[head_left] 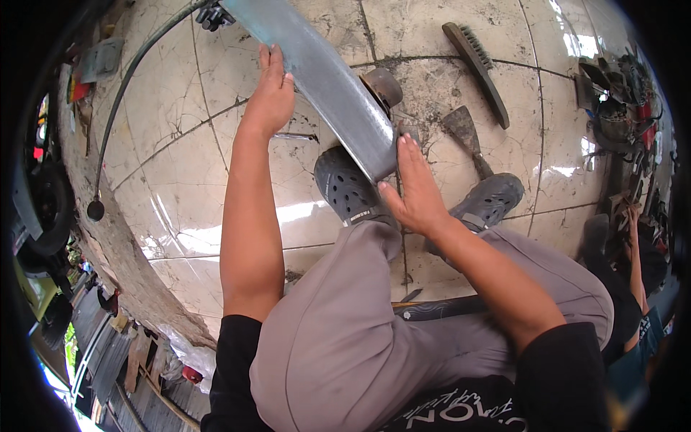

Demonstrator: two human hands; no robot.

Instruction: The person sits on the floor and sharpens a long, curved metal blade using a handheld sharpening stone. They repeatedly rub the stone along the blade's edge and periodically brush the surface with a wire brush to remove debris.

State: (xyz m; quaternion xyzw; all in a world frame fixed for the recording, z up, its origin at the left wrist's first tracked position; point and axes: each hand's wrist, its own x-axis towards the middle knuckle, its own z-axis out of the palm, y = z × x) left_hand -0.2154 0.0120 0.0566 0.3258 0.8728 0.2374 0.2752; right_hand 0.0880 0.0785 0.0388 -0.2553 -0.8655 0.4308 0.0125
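In the head view, the metal part lies slantwise before the person, above the tiled floor, its near end between the hands and its far end cut off by the top of the view. The left hand is flat along the part's left edge, fingers straight and together. The right hand is spread at the part's near right corner, thumb apart from the fingers. Neither hand is closed around anything; how firmly they press, I cannot tell.

Just right of the part is a brown round piece; whether it is joined to it is unclear. Farther right lie a brush and a scraper, both out of the hands. Left of the part are a short metal rod, near it, and a black cable, well apart. The left shoe is just beside the part's near end.

As for progress, the upper face looks mostly bare grey and fairly even, so I judge that side well advanced. A bluish tint toward the far end may be what is left; the underside is hidden.
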